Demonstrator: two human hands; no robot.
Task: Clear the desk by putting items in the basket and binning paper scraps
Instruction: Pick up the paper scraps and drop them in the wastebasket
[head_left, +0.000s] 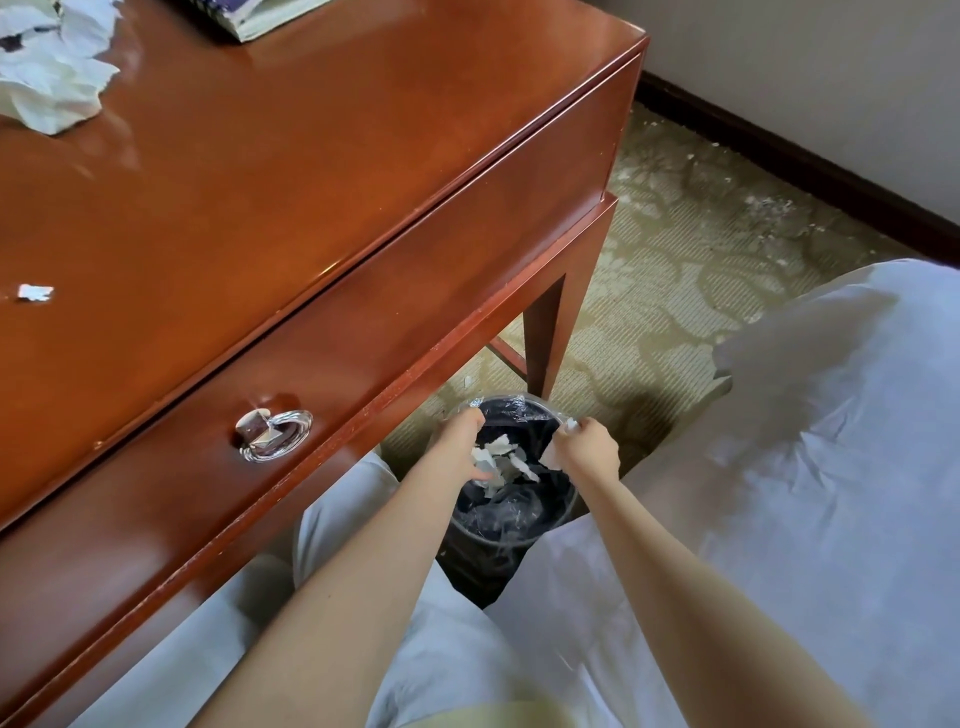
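A black bin (519, 512) lined with clear plastic stands on the carpet under the desk's right end. Both my hands hang over its mouth. My left hand (460, 444) has loose fingers, and several white paper scraps (501, 460) are in the air just beside it, above the bin. My right hand (587, 447) pinches a white paper scrap (553, 457) at the bin's right rim. On the red-brown desk (260, 171), crumpled white paper (49, 78) lies at the far left and one small scrap (35, 292) sits near the left edge.
A notebook (249, 15) lies at the desk's back edge. The desk drawer has a shiny metal ring handle (272, 434). White bedding (831, 441) fills the right side. My knees in light trousers are below. Paper crumbs dot the patterned carpet (701, 234) by the wall.
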